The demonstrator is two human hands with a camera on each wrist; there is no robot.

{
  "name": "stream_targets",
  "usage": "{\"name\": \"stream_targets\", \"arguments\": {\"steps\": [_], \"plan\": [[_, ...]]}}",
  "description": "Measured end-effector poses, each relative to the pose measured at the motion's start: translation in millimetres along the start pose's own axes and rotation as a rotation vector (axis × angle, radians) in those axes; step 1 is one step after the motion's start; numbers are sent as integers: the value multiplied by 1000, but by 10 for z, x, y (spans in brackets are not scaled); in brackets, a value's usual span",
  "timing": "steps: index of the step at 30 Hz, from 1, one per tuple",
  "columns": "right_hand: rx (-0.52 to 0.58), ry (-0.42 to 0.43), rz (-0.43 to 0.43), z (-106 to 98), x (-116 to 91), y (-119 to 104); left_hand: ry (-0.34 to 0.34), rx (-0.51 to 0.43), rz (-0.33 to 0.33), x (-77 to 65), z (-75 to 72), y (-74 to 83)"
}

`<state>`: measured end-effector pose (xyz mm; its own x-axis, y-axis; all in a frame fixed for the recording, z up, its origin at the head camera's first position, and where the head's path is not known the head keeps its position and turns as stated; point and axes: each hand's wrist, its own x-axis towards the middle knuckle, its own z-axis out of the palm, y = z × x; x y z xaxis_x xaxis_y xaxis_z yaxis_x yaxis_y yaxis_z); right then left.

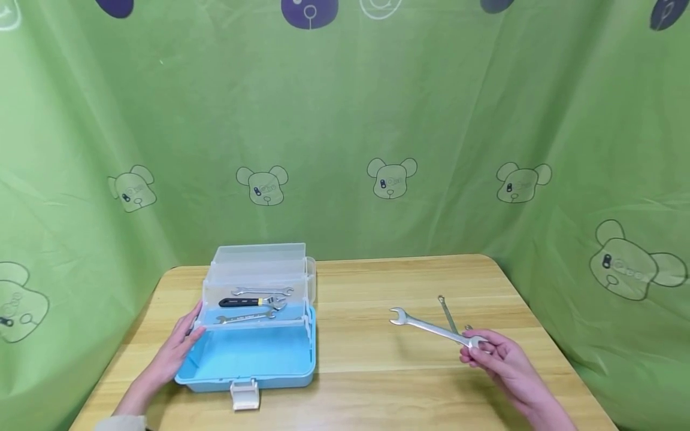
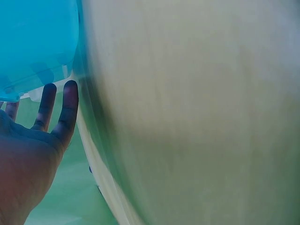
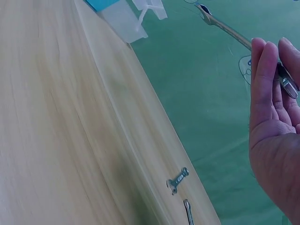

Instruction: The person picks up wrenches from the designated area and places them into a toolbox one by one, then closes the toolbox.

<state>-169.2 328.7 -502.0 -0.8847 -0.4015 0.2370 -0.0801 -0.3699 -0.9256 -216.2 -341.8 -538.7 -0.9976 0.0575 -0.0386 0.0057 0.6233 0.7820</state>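
My right hand point(image 1: 507, 365) pinches a silver open-end wrench point(image 1: 433, 327) by one end, between thumb and fingers. Its other end points left, above the table. At the left stands a light blue toolbox point(image 1: 253, 353), its clear trays point(image 1: 212, 293) raised. In the front tray lie an open-end wrench point(image 1: 262, 291), an adjustable wrench point(image 1: 242, 302) with a black handle, and another open-end wrench point(image 1: 245, 318). My left hand point(image 1: 175, 347) touches the left side of the box and tray; in the left wrist view its fingers point(image 2: 69, 101) are fairly straight.
A wrench point(image 1: 447, 314) lies on the wooden table point(image 1: 366, 341) behind the right hand. Close by is a short wrench point(image 3: 177, 180), mostly covered in the head view. A white latch point(image 1: 245, 395) hangs at the toolbox front. Green curtain point(image 1: 345, 120) surrounds the table's back and sides.
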Motion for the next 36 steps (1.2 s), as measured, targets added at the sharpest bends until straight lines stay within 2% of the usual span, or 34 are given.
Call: {"name": "stream_targets", "arguments": {"steps": [8,17,26,36], "plan": [[-64,19,2,161,131,77,1,3,9,-5,-22,3],[-69,10,-5,434,460,253,1,-12,10,-32,12,-19],[-158,103,74,627,787,411,5,12,15,-20,-6,-5],[-149,86,82,840,1113,519,4,7,30,-16,-11,5]]}}
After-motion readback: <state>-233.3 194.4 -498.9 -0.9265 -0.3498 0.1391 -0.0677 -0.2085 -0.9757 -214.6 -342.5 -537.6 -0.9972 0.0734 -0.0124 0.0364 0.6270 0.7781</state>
